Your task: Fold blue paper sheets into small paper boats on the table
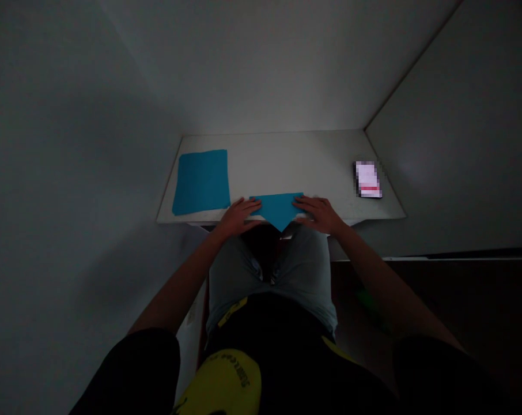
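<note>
While both forearms slant forward and inward from black sleeves [144, 369], the left hand [237, 218] and the right hand [324, 214] rest palm-down at the table's [287, 161] near edge, facing each other. On the left hand the fingers [253, 204] are stretched out and lie close together, with the thumb apart from them, nearer the body. The right hand's fingers are extended and slightly spread, its thumb likewise apart.

Between the hands lies a folded blue piece [280, 207], paper or cloth, I cannot tell which. Its straight side faces the far edge of the table, and its point aims at the person, jutting past the near edge. The left fingertips touch its left end, the right fingertips its right end; the middle is uncovered.

Toward the table's left edge, a larger blue sheet [201, 182], roughly square, lies flat, its near right corner just beside the left hand. Near the right edge lies a phone [368, 180] with a lit, pixelated screen, well apart from the right hand. The tabletop is white, in dim light. Grey walls [252, 69] rise behind the far edge and at both sides. Below are the person's pale jeans [304, 253] and, at right, a dark floor [472, 323].
</note>
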Motion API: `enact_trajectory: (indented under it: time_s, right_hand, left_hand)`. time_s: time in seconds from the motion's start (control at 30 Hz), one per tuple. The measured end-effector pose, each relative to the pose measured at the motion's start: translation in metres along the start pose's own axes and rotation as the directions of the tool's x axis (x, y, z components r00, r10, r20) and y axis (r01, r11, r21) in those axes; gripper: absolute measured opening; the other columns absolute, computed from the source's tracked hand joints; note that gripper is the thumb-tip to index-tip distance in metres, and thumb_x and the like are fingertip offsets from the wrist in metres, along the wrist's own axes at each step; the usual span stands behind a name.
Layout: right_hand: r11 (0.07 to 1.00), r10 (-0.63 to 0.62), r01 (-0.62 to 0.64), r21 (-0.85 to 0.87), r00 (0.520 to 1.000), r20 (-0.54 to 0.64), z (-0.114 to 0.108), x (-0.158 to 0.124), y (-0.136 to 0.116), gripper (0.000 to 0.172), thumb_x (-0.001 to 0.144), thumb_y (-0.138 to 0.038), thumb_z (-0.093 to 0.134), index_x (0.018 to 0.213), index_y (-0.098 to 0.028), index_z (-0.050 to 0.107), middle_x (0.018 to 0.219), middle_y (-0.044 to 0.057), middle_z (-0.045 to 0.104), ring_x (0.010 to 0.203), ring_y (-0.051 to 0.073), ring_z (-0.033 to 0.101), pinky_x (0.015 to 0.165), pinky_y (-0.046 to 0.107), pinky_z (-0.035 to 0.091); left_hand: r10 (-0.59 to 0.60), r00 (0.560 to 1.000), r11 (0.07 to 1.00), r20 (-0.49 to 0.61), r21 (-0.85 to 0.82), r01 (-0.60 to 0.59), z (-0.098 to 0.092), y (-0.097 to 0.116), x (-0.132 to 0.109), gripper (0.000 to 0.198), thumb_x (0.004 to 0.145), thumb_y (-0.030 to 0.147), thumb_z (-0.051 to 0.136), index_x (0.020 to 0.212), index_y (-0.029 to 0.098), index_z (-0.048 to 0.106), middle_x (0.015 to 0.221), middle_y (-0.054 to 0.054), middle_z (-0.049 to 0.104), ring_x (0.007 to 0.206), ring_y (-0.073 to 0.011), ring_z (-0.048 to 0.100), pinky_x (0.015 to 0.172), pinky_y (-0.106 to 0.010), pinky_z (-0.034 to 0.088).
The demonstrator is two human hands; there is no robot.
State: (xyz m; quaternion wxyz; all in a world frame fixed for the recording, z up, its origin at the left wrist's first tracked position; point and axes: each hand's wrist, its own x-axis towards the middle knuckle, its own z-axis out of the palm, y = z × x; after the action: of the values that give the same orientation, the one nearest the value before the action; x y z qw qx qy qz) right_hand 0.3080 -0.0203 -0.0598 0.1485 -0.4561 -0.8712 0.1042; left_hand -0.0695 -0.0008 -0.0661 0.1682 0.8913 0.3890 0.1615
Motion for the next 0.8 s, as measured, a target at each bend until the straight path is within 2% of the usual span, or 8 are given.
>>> enact_trajectory:
  time_s: [0.13, 0.37, 0.6, 0.7, 0.8]
  right_hand:
    - [0.998, -0.051, 0.049, 0.031, 0.997, 0.050, -0.003, -0.009, 0.008, 0.053, 0.104, -0.047, 0.065, 0.155, -0.034, 0.061, 0.164, 0.006, 0.059, 0.150, 0.031, 0.056, 0.114, 0.054, 0.042]
    - [0.997, -0.057, 0.054, 0.050, 0.996, 0.068, -0.010, -0.007, 0.010, 0.037, 0.107, -0.039, 0.061, 0.143, -0.037, 0.072, 0.154, 0.003, 0.068, 0.139, 0.029, 0.065, 0.108, 0.049, 0.047]
    - [0.990, 0.018, -0.022, 0.142, 0.999, 0.027, -0.005, 0.007, 0.009, 0.026, 0.106, -0.042, 0.062, 0.121, -0.034, 0.081, 0.133, 0.004, 0.078, 0.120, 0.028, 0.072, 0.102, 0.048, 0.054]
    - [0.987, 0.067, -0.068, 0.146, 0.998, 0.016, -0.002, 0.014, 0.013, 0.027, 0.103, -0.045, 0.065, 0.120, -0.031, 0.081, 0.127, 0.008, 0.077, 0.115, 0.030, 0.070, 0.102, 0.049, 0.054]
    - [0.989, 0.098, -0.100, 0.113, 0.995, 0.023, 0.001, 0.021, 0.022, 0.046, 0.097, -0.050, 0.073, 0.137, -0.026, 0.075, 0.129, 0.014, 0.071, 0.117, 0.034, 0.067, 0.104, 0.051, 0.054]
  left_hand:
    - [0.048, 0.998, 0.998, 0.027, -0.032, -0.048, -0.004, -0.005, -0.009, 0.052, 0.103, 0.038, 0.070, 0.153, 0.030, 0.062, 0.161, -0.008, 0.061, 0.155, -0.0221, 0.052, 0.135, -0.055, 0.028]
    - [-0.004, 0.997, 0.994, 0.075, -0.106, 0.012, -0.015, -0.004, -0.003, 0.035, 0.104, 0.032, 0.067, 0.138, 0.032, 0.073, 0.151, -0.007, 0.070, 0.146, -0.0219, 0.062, 0.131, -0.057, 0.035]
    - [-0.080, 0.996, 0.984, 0.027, -0.154, 0.084, -0.021, 0.000, 0.018, 0.016, 0.099, 0.033, 0.074, 0.113, 0.029, 0.081, 0.127, -0.004, 0.081, 0.124, -0.0240, 0.074, 0.114, -0.047, 0.055]
    - [-0.130, 0.991, 0.984, 0.022, -0.123, 0.132, -0.020, -0.004, 0.028, 0.028, 0.091, 0.031, 0.083, 0.118, 0.027, 0.078, 0.126, -0.007, 0.078, 0.123, -0.0263, 0.071, 0.112, -0.045, 0.055]
    - [-0.185, 0.983, 0.979, 0.009, -0.087, 0.185, -0.018, -0.009, 0.034, 0.050, 0.082, 0.032, 0.091, 0.128, 0.023, 0.073, 0.134, -0.012, 0.070, 0.129, -0.0296, 0.065, 0.114, -0.046, 0.052]
